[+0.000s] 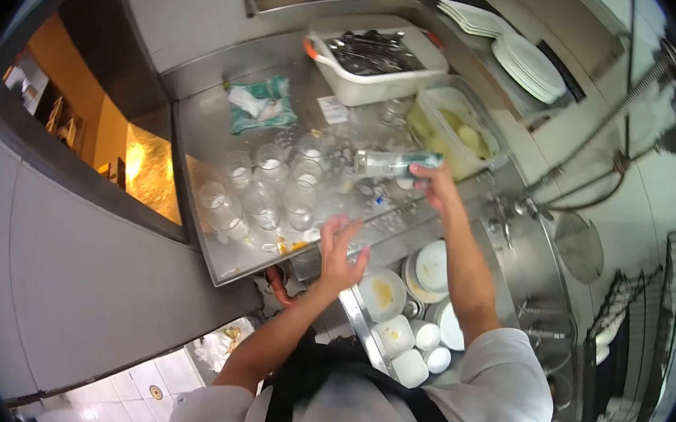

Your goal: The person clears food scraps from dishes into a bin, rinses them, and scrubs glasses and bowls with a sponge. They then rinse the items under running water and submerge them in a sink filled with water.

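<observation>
My right hand (436, 186) grips a clear cylindrical bottle (391, 164) with a teal end, held sideways above the steel counter. The bottle's exact kind is hard to make out. My left hand (340, 253) holds nothing; its fingers are spread and bent over the counter's front edge. Left of it stand several clear drinking glasses (260, 203), close together. Orange food scraps (292, 247) lie on the wet steel near the left fingers. Beyond the bottle is a clear plastic tub (464, 129) of yellowish liquid with things in it.
A white bin (374, 84) of cutlery stands at the back, with a green-and-white packet (260, 106) to its left. Below my right arm, a sink holds stacked dishes (395, 334). White plates (527, 66) sit on the shelf; a spray hose (625, 100) hangs at right.
</observation>
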Available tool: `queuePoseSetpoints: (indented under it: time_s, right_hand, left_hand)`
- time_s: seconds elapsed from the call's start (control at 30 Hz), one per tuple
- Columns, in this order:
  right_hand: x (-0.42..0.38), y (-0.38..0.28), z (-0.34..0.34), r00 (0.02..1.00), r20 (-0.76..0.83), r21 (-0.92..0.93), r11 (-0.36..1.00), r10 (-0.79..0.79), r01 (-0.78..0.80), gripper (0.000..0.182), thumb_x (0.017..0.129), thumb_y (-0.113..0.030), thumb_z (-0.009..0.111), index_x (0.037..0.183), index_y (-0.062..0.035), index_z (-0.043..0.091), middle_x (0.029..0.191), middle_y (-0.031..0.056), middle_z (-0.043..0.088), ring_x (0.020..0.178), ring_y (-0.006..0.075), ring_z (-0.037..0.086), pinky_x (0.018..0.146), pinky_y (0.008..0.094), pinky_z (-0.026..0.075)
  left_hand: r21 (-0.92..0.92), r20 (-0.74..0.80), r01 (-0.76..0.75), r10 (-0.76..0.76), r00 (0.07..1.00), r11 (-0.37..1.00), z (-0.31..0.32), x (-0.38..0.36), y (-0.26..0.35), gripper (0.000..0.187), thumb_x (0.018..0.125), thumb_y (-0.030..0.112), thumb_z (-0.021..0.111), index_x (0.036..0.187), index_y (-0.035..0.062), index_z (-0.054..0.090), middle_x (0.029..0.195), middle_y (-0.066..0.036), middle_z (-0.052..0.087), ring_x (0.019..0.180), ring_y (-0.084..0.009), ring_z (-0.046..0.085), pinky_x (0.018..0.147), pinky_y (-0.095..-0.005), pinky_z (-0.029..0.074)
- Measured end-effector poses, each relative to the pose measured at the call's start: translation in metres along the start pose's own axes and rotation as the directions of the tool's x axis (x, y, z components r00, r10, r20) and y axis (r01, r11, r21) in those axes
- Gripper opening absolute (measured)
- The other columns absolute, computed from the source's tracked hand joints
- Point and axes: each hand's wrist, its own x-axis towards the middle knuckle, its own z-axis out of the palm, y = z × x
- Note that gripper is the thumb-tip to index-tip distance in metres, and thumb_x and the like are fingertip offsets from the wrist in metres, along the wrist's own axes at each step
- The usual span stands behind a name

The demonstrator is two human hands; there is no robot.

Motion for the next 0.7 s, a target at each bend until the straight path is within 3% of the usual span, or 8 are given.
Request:
queuePoseSetpoints:
  time_s: [0.1, 0.2, 0.27, 0.37, 0.4, 0.5, 0.6, 0.7]
  right_hand:
    - [-0.076, 0.049, -0.040, 0.984, 0.122, 0.486, 0.856, 0.132, -0.175, 0.028, 0.079, -0.013, 0.074, 0.105, -0.0079, 0.064, 0.096, 0.0047, 0.070, 0.085, 0.0175, 0.065, 0.057, 0.0304, 0.047]
    - [-0.151, 0.104, -0.063, 0.920, 0.196, 0.809, 0.473, 0.341, -0.348, 0.020, 0.085, -0.020, 0.072, 0.101, -0.0099, 0.064, 0.090, 0.0027, 0.068, 0.070, 0.0170, 0.060, 0.054, 0.0279, 0.045]
    - [-0.191, 0.146, -0.069, 0.923, 0.183, 0.915, 0.284, 0.339, -0.286, 0.025, 0.086, -0.022, 0.072, 0.106, -0.0104, 0.062, 0.100, 0.0050, 0.066, 0.079, 0.0175, 0.060, 0.061, 0.0263, 0.050]
    - [-0.238, 0.157, -0.062, 0.897, -0.057, 0.956, 0.282, 0.438, -0.077, 0.032, 0.087, -0.022, 0.072, 0.115, -0.0105, 0.060, 0.114, 0.0079, 0.063, 0.095, 0.0213, 0.060, 0.072, 0.0343, 0.054]
    - [-0.256, 0.149, -0.065, 0.935, -0.050, 0.910, 0.402, 0.351, -0.102, 0.035, 0.087, -0.020, 0.072, 0.118, -0.0108, 0.059, 0.118, 0.0093, 0.061, 0.101, 0.0230, 0.059, 0.077, 0.0367, 0.054]
    - [-0.290, 0.107, -0.072, 0.998, -0.042, 0.607, 0.795, 0.056, -0.019, 0.042, 0.084, -0.015, 0.072, 0.123, -0.0095, 0.057, 0.122, 0.0119, 0.059, 0.109, 0.0266, 0.057, 0.085, 0.0412, 0.053]
    - [-0.303, 0.091, -0.087, 0.967, -0.042, -0.010, 0.968, -0.251, 0.251, 0.043, 0.080, -0.010, 0.073, 0.119, -0.0039, 0.058, 0.111, 0.0114, 0.063, 0.099, 0.0273, 0.060, 0.083, 0.0403, 0.051]
    - [-0.297, 0.075, -0.099, 0.870, 0.169, -0.609, 0.645, -0.463, 0.462, 0.043, 0.077, -0.006, 0.075, 0.116, 0.0018, 0.058, 0.099, 0.0108, 0.068, 0.089, 0.0280, 0.064, 0.080, 0.0394, 0.049]
  left_hand:
    - [-0.055, -0.101, -0.175, 0.168, 0.981, 0.983, 0.023, 0.064, 0.044, 0.042, 0.075, 0.011, 0.074, 0.114, 0.0040, 0.061, 0.125, -0.020, 0.051, 0.102, -0.0350, 0.057, 0.091, -0.0429, 0.047]
    - [-0.282, 0.321, -0.202, 0.290, 0.901, 0.938, 0.060, 0.063, 0.053, 0.032, 0.075, 0.015, 0.073, 0.105, 0.0073, 0.065, 0.110, -0.014, 0.061, 0.086, -0.0315, 0.063, 0.079, -0.0411, 0.052]
    - [-0.085, 0.481, -0.302, 0.304, 0.822, 0.950, 0.085, 0.049, 0.079, 0.023, 0.076, 0.019, 0.071, 0.096, 0.0085, 0.066, 0.101, -0.012, 0.064, 0.079, -0.0302, 0.064, 0.072, -0.0410, 0.052]
    - [-0.021, 0.546, -0.316, 0.276, 0.791, 0.948, 0.116, 0.025, 0.088, 0.016, 0.077, 0.021, 0.067, 0.087, 0.0084, 0.064, 0.090, -0.012, 0.066, 0.074, -0.0292, 0.065, 0.065, -0.0418, 0.051]
    - [-0.034, 0.535, -0.296, 0.268, 0.801, 0.954, 0.124, 0.017, 0.082, 0.015, 0.078, 0.022, 0.065, 0.084, 0.0080, 0.063, 0.087, -0.013, 0.066, 0.073, -0.0290, 0.065, 0.064, -0.0422, 0.051]
    - [0.028, 0.581, 0.321, -0.277, 0.765, 0.947, 0.135, 0.003, 0.048, 0.015, 0.081, 0.019, 0.060, 0.086, 0.0044, 0.063, 0.067, -0.010, 0.063, 0.062, -0.0251, 0.063, 0.058, -0.0392, 0.050]
    - [0.434, 0.736, 0.764, -0.677, 0.004, 0.477, 0.120, 0.012, 0.046, 0.031, 0.081, 0.025, 0.066, 0.099, -0.0005, 0.062, 0.083, -0.014, 0.066, 0.076, -0.0273, 0.065, 0.070, -0.0394, 0.051]
    - [0.074, 0.713, 0.933, -0.673, 0.197, 0.351, 0.107, -0.010, 0.081, 0.031, 0.084, 0.028, 0.067, 0.097, 0.0001, 0.062, 0.090, -0.013, 0.065, 0.083, -0.0272, 0.064, 0.074, -0.0382, 0.051]
